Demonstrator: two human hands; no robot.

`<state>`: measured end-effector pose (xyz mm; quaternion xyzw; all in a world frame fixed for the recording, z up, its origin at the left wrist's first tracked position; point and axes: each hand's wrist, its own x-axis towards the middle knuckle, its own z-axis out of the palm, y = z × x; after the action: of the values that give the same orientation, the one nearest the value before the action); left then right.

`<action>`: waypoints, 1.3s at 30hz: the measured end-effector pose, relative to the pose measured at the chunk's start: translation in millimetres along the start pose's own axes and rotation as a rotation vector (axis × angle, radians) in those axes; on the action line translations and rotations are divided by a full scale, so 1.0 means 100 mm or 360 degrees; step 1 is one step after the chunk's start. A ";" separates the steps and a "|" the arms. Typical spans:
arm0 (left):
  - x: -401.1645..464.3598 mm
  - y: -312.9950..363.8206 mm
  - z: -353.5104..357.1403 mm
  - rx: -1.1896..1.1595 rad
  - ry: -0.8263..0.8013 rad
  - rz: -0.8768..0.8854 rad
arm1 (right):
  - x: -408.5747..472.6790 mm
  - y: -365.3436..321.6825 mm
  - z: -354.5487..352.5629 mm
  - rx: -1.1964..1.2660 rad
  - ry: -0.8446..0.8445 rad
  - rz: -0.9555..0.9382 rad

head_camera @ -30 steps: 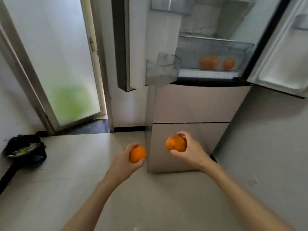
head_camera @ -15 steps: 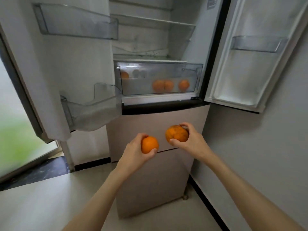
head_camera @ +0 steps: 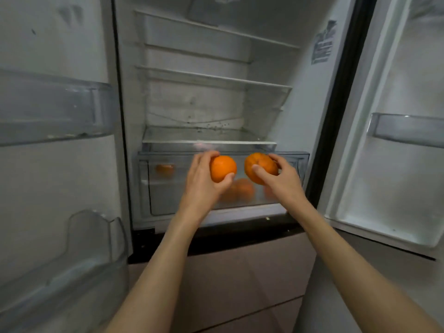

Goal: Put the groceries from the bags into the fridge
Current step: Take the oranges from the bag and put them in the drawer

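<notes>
My left hand [head_camera: 201,183] grips a small orange [head_camera: 223,168], and my right hand [head_camera: 281,180] grips a larger orange [head_camera: 259,167]. Both fruits are held side by side at the top front edge of the clear crisper drawer [head_camera: 168,195] of the open fridge. Through the drawer's front I see several more oranges: one at the left [head_camera: 164,169] and others behind my hands [head_camera: 243,188]. The drawer is pulled out a little under the lowest glass shelf [head_camera: 209,137].
Both fridge doors stand open, the left door with clear bins [head_camera: 55,109] close to my left arm, the right door with a bin [head_camera: 408,129]. Two bare glass shelves [head_camera: 216,79] sit above. Beige freezer drawers [head_camera: 240,280] lie below my forearms.
I have come close to the fridge and raised both hands with their oranges from waist height up to the crisper drawer's rim. The floor and glass door have left the view.
</notes>
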<state>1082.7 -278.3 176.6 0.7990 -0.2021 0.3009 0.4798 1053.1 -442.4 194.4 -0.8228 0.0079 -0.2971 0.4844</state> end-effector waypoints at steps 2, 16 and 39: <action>0.28 -0.07 0.04 -0.0009 0.0128 0.0002 | 0.31 0.02 0.04 -0.0023 -0.0001 -0.0057; 1.32 -0.53 0.23 0.0859 -0.0192 -0.0394 | 1.82 0.32 0.55 -0.0701 -0.0763 -0.0231; 0.66 -0.60 0.27 0.1288 0.0106 0.0077 | 1.27 0.76 0.38 -0.0994 -0.0199 -0.1034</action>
<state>1175.8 -276.8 172.6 0.9082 -0.0705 0.3929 0.1256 1197.4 -491.3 181.1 -0.9056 -0.1909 -0.3668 0.0943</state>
